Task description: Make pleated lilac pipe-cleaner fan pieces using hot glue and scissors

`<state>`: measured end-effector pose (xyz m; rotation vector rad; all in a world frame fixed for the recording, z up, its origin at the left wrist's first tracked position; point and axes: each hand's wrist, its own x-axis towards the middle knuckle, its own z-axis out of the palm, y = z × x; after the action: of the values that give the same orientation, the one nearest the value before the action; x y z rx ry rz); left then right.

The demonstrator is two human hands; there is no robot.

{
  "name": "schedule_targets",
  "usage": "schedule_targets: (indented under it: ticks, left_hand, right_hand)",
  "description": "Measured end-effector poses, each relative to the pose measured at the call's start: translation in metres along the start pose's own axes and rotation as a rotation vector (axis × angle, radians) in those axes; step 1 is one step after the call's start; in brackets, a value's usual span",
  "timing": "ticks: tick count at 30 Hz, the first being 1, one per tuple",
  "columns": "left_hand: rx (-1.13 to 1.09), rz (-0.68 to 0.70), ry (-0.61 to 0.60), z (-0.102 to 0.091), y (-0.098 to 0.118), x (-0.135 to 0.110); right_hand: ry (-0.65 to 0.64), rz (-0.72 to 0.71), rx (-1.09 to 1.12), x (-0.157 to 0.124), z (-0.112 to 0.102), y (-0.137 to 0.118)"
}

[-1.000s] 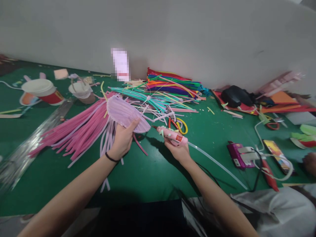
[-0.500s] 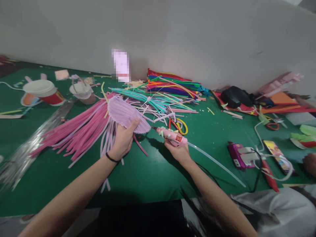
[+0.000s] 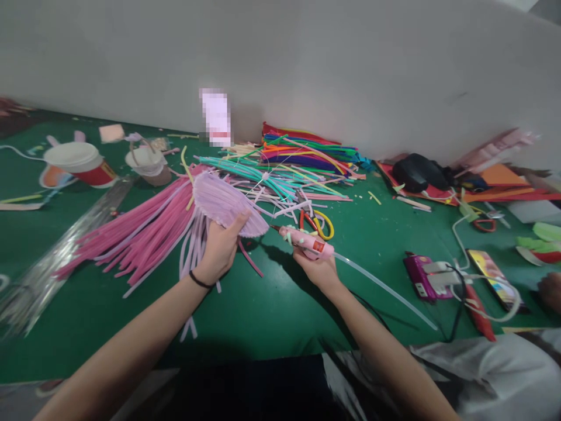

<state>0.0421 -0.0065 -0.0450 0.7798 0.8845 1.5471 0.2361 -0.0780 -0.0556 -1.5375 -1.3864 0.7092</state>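
My left hand (image 3: 219, 250) grips a flat lilac oval piece (image 3: 225, 203) made of pipe cleaners, thumb on its top edge. My right hand (image 3: 319, 270) is closed round a pink hot glue gun (image 3: 307, 242), whose nozzle points left at the oval's right tip. A clear glue stick (image 3: 385, 289) trails out of the gun's back to the right. A heap of pink pipe cleaners (image 3: 135, 234) lies under and left of my left hand.
Mixed coloured pipe cleaners (image 3: 298, 161) are piled by the wall. Two paper cups (image 3: 81, 165) stand at the left, red-yellow scissors (image 3: 318, 223) beyond the gun. A purple glue gun (image 3: 423, 276), a phone (image 3: 488, 270), foam sheets (image 3: 504, 181) and another person's hand (image 3: 550, 289) are at the right.
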Motion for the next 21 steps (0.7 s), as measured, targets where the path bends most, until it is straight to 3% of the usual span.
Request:
schedule_targets:
  ticks: [21]
  left_hand:
    - [0.012, -0.005, -0.016, 0.0021, 0.0023, -0.0014]
  right_hand:
    - [0.000, 0.006, -0.034, -0.0001, -0.0005, -0.0008]
